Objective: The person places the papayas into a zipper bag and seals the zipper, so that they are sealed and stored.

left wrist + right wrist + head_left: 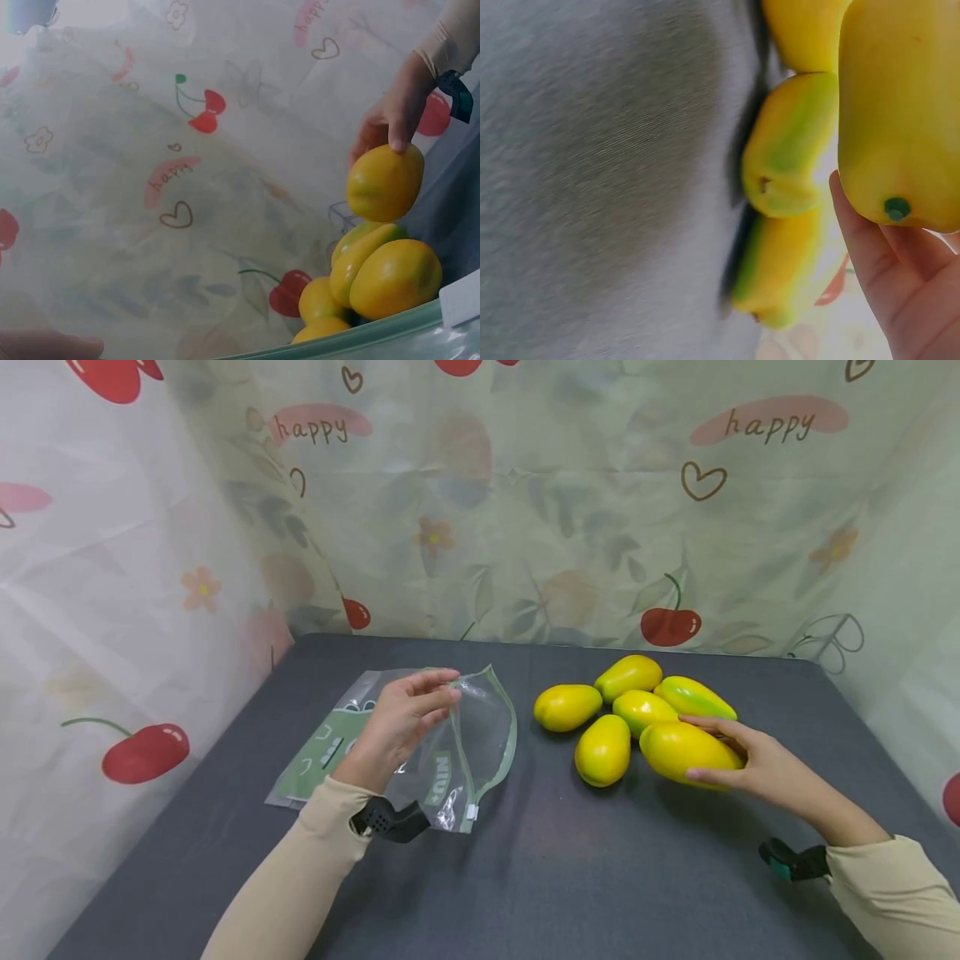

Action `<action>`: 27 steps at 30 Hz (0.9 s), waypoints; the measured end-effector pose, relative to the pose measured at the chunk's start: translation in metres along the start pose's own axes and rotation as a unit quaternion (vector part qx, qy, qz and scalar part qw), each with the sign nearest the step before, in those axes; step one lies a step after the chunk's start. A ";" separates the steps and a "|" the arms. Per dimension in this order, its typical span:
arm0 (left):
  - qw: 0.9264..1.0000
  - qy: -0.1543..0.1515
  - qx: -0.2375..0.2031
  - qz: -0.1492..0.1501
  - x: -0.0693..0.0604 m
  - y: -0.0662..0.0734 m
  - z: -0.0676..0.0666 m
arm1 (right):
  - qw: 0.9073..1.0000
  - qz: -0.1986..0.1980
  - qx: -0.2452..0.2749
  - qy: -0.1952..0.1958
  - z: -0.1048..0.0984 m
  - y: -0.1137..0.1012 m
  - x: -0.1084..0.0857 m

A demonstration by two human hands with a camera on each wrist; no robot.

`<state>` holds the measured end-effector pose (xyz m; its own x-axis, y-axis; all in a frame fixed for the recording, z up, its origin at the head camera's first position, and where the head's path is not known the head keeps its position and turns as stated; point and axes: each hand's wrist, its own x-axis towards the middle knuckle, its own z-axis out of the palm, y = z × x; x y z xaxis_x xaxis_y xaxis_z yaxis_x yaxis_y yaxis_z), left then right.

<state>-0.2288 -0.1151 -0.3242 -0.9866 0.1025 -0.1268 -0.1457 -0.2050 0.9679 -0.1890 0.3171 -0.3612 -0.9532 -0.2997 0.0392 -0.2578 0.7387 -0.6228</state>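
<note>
A plump, oblong yellow fruit [682, 753], smooth and glossy, with a small green stub [897, 208] at one end, is held above a dark grey tabletop [585, 877]. The person's right hand [761, 764] is spread to the width of the fruit, thumb on the near side and fingers across the far upper side, gripping it between them. The left hand [397, 722] is nearly closed, thumb and fingertips pinching the raised edge of a clear bag [487, 718] with green printing, a pale green rim and a white slider [472, 812]; the bag's mouth gapes toward the fruit. The gripped fruit sits ahead of the right palm, to its left, and well apart from the left hand. Five other yellow fruits [603, 752], some tinged green, rest on the tabletop between the bag and the right hand; whether the held one touches its nearest neighbour cannot be told. Behind hangs a pale curtain [525, 485] printed with cherries, hearts and the word "happy."
</note>
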 end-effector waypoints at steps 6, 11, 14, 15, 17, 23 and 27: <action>1.000 0.001 0.002 -0.002 0.000 0.000 0.000 | 1.000 -0.008 0.023 0.015 -0.002 -0.012 0.003; 1.000 -0.003 0.002 -0.003 0.001 -0.001 0.001 | 0.999 -0.019 0.029 0.024 -0.001 -0.021 0.005; 1.000 -0.003 0.001 -0.004 0.001 -0.002 0.002 | 0.998 -0.035 0.031 0.031 0.001 -0.025 0.006; 1.000 -0.002 0.001 -0.004 0.001 -0.002 0.002 | 0.998 -0.041 0.033 0.032 0.002 -0.027 0.007; 1.000 -0.002 0.002 -0.003 0.001 -0.002 0.002 | 0.998 -0.049 0.038 0.032 0.004 -0.030 0.009; 1.000 -0.003 0.008 -0.004 0.000 -0.003 0.002 | 0.997 -0.061 0.052 0.021 0.011 -0.038 0.014; 1.000 -0.004 0.007 -0.004 0.000 -0.004 0.002 | 0.996 -0.072 0.050 0.023 0.015 -0.043 0.018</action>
<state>-0.2279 -0.1121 -0.3276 -0.9848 0.1115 -0.1334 -0.1529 -0.1899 0.9698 -0.1927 0.2708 -0.3453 -0.9141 -0.3690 0.1680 -0.3779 0.6255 -0.6826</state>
